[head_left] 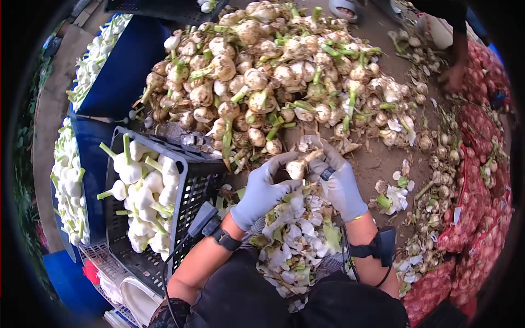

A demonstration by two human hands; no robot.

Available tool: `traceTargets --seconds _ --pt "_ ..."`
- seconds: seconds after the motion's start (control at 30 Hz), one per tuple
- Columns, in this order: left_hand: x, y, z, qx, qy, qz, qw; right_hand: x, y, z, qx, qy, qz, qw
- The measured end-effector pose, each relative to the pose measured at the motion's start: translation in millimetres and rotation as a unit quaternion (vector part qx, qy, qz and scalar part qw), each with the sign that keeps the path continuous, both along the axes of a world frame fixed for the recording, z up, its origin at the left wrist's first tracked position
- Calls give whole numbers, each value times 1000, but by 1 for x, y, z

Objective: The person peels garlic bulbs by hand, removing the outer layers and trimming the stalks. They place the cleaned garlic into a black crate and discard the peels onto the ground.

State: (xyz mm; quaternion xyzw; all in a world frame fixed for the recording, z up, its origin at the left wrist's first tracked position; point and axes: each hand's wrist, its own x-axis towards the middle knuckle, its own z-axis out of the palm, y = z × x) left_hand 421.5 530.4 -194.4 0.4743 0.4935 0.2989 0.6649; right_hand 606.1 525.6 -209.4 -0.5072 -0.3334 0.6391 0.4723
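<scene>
A garlic bulb [296, 170], brownish with a short stem, is held between my two gloved hands above my lap. My left hand [263, 191] is closed around the bulb's left side, thumb and fingers against it. My right hand [340, 185] pinches at the stem side, and a small dark piece shows at its fingers; I cannot make out what it is. Below them, a heap of peeled garlic skins [298, 235] lies on my lap. Just beyond my hands rises a large pile of unpeeled garlic [262, 82] with soil and green stems.
To the left stands a black crate [191, 180] holding clean white garlic [145, 191]. Blue containers [128, 65] of white garlic line the far left. Red mesh sacks [476, 218] lie along the right. Another person's hand [453, 76] is at the upper right.
</scene>
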Motion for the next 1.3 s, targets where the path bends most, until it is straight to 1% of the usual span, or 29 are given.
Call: traceTargets --seconds 0.03,0.07,0.1,0.17,0.2,0.23,0.3,0.33,0.37,0.43,0.47,0.5,0.53,0.57,0.6,0.73,0.77,0.83,0.9,0.97,1.0,1.03,1.07,1.1,1.17,1.2,1.23,1.27,1.3 --pt "3 0 5 -3 -3 10 1000 14 -5 1 -103 91 12 990" --pt "4 0 -1 97 9 -13 995 30 -10 -34 -81 184 51 978" --pt "6 -1 2 96 8 -17 995 29 -13 -19 -82 184 46 978" --pt "11 -5 13 177 91 -98 975 16 -20 27 -93 -25 101 990" --pt "11 -6 14 152 54 -92 983 16 -25 29 -95 -27 98 990" --pt "14 -9 18 -2 -42 -40 998 17 -29 31 -94 -2 101 990" --pt "9 -7 15 18 -9 -84 996 22 -32 36 -84 39 107 990" --pt "10 -8 18 86 33 -120 988 23 -32 32 -103 60 125 985" --pt "12 -9 22 164 74 -142 973 20 -31 33 -119 100 78 985" --pt "19 -16 17 -3 -2 -78 997 20 -31 40 -136 5 80 987" --pt "22 -16 20 0 -19 -73 997 19 -32 37 -129 5 82 988" --pt "24 -15 20 27 -4 -81 996 20 -33 35 -124 5 85 989" --pt "26 -17 18 39 -10 -75 996 24 -34 40 -152 15 95 984" --pt "26 -18 16 51 -13 -65 997 26 -37 34 -151 24 106 983" --pt "25 -17 12 67 -10 -74 995 28 -41 31 -135 46 93 985" --pt "23 -11 7 33 -10 -67 997 27 -48 36 -115 96 51 987" --pt "26 -9 11 156 65 -103 980 25 -49 33 -117 100 54 987" --pt "29 -11 13 271 127 -124 946 20 -48 22 -112 -15 3 994" --pt "28 -14 10 226 115 -121 960 20 -48 11 -130 -62 0 990" --pt "28 -16 10 136 92 -99 981 20 -54 -19 -48 -216 23 975" --pt "28 -17 7 146 86 -100 980 18 -51 -10 -49 -208 28 976" --pt "28 -18 3 150 78 -95 981 17 -46 8 -45 -321 44 945" --pt "29 -17 4 246 131 -100 955 17 -43 17 -39 -430 60 900" --pt "31 -16 6 340 180 -106 917 17 -43 15 -40 -427 62 901" --pt "33 -15 13 347 182 -117 913 19 -43 11 -30 -391 15 920" --pt "34 -14 10 114 33 -66 991 20 -43 14 68 -449 4 891" --pt "34 -13 8 -127 -118 -10 985 22 -42 16 68 -449 5 891" --pt "26 -12 1 -212 -242 -25 947 24 -42 18 119 -493 17 862" --pt "27 -14 3 -240 -291 -1 926 26 -40 18 171 -533 27 828"
